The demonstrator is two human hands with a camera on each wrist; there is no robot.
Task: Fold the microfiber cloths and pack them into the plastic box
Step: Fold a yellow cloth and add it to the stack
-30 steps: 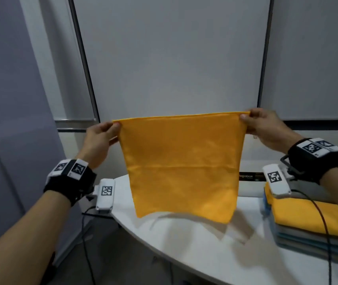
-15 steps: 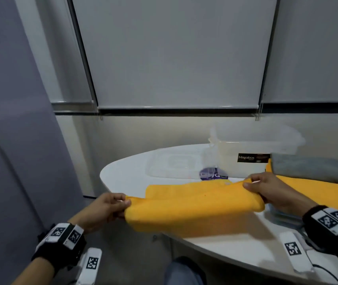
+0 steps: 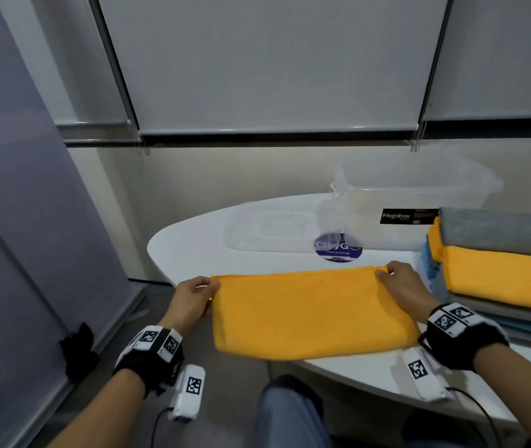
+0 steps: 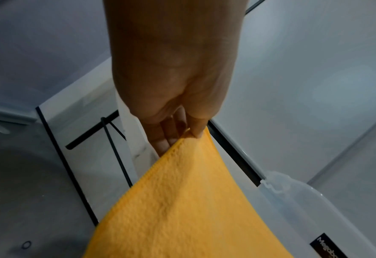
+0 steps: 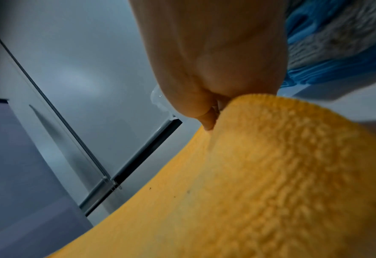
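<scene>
An orange microfiber cloth (image 3: 309, 312) lies folded in half on the white table (image 3: 193, 240), its near edge hanging over the table's front. My left hand (image 3: 207, 287) pinches the far left corner (image 4: 189, 137) between thumb and fingers. My right hand (image 3: 387, 274) pinches the far right corner (image 5: 216, 122). Behind the cloth stands the clear plastic box (image 3: 419, 195) with a black Megabox label, its inside empty as far as I can see. The orange cloth (image 4: 182, 209) fills the lower part of both wrist views (image 5: 271, 183).
The box's clear lid (image 3: 270, 229) lies flat left of the box, over a round blue sticker (image 3: 338, 250). A stack of cloths (image 3: 500, 270), grey on top, then orange, blue and grey, sits at the table's right. The table's curved edge ends at the left; floor lies below.
The cloth hung open in the air a second ago. Both hands brought it down and laid it folded in half on the table, the held edge now at the far side.
</scene>
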